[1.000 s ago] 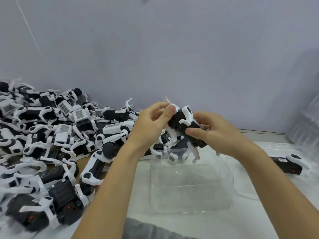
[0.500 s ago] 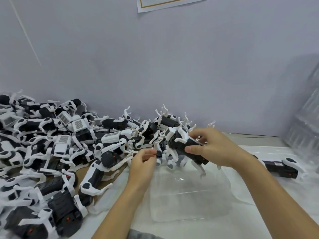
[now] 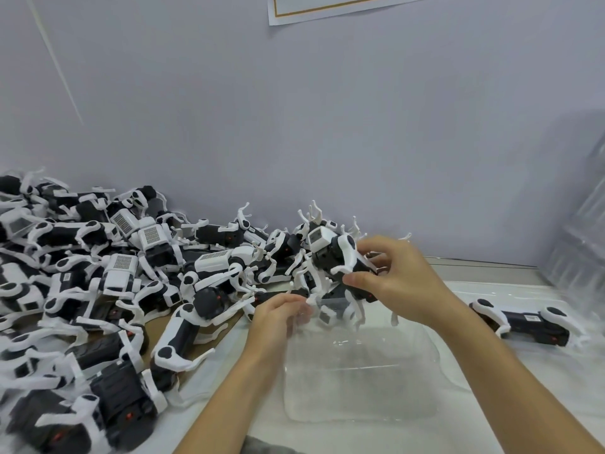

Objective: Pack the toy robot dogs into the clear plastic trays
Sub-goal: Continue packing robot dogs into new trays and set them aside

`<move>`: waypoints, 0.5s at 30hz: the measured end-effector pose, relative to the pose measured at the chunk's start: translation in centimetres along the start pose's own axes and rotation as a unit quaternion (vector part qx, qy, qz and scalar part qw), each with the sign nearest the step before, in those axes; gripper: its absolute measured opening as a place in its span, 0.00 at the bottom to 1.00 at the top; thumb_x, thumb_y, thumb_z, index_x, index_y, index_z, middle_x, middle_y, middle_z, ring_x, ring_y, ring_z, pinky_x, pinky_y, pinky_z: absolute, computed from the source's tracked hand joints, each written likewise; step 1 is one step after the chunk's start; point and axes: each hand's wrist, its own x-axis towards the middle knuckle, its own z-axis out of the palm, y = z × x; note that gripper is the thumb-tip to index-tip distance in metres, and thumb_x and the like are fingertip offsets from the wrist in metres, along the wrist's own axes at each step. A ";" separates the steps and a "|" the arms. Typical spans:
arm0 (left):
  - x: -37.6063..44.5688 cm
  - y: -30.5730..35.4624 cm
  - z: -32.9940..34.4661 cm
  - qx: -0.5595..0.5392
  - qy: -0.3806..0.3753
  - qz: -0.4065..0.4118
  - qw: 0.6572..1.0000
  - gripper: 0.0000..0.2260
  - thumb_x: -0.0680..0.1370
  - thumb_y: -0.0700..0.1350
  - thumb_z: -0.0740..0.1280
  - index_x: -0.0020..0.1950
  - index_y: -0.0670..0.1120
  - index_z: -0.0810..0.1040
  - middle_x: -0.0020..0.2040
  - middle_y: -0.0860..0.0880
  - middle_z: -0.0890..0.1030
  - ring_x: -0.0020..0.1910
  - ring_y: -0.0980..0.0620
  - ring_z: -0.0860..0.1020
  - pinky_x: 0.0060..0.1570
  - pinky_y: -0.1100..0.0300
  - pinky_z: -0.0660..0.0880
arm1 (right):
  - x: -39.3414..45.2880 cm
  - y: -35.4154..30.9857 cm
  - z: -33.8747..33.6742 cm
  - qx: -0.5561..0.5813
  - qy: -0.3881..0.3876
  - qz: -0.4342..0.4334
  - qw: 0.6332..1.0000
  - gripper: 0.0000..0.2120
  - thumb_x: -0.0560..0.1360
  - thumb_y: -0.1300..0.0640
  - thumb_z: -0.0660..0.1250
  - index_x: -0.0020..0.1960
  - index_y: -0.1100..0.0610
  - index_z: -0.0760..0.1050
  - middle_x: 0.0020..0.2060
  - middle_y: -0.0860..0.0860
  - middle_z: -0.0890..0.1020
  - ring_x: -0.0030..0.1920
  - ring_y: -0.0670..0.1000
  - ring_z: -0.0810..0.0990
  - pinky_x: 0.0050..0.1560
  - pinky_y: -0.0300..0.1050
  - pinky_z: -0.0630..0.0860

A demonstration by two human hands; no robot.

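Head view. Glossy black-and-white plastic toy robot dog (image 3: 334, 257), boxy body with thin curved white legs, is held above the far edge of a clear plastic tray (image 3: 360, 371). Tray thin, transparent, rounded corners; nothing seen inside. Right hand (image 3: 397, 280) grips the dog's body, thumb beneath, fingers curled over the top. Left hand (image 3: 278, 314) at the tray's far-left corner, fingertips pinched near a white leg tip; whether it holds leg or tray rim, cannot tell. Heap of dogs (image 3: 114, 283) lies left; a single dog (image 3: 530, 322) lies right.
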 end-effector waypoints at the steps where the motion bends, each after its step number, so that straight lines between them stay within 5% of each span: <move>1: 0.0 0.0 0.0 -0.001 -0.002 0.002 1.000 0.10 0.77 0.34 0.65 0.40 0.44 0.84 0.44 0.42 0.86 0.45 0.47 0.82 0.46 0.56 0.72 | 0.0 0.0 0.1 0.022 -0.006 0.006 1.000 0.12 0.70 0.57 0.77 0.43 0.40 0.81 0.42 0.41 0.83 0.44 0.47 0.83 0.44 0.41 0.80; 8: 0.3 -0.3 -0.1 -0.009 -0.003 0.011 1.000 0.16 0.76 0.33 0.64 0.35 0.46 0.85 0.41 0.43 0.86 0.41 0.50 0.83 0.42 0.60 0.73 | -0.5 0.2 -0.8 0.049 -0.102 0.064 0.991 0.13 0.71 0.62 0.75 0.50 0.47 0.82 0.41 0.47 0.86 0.42 0.50 0.85 0.44 0.45 0.83; 15: 0.7 -0.8 -0.3 -0.012 -0.012 0.019 1.000 0.17 0.75 0.32 0.63 0.33 0.47 0.83 0.35 0.46 0.81 0.38 0.49 0.78 0.42 0.56 0.71 | -0.1 -0.3 -1.3 -0.136 -0.168 0.066 0.974 0.16 0.68 0.54 0.79 0.50 0.39 0.77 0.48 0.40 0.78 0.39 0.40 0.77 0.37 0.34 0.73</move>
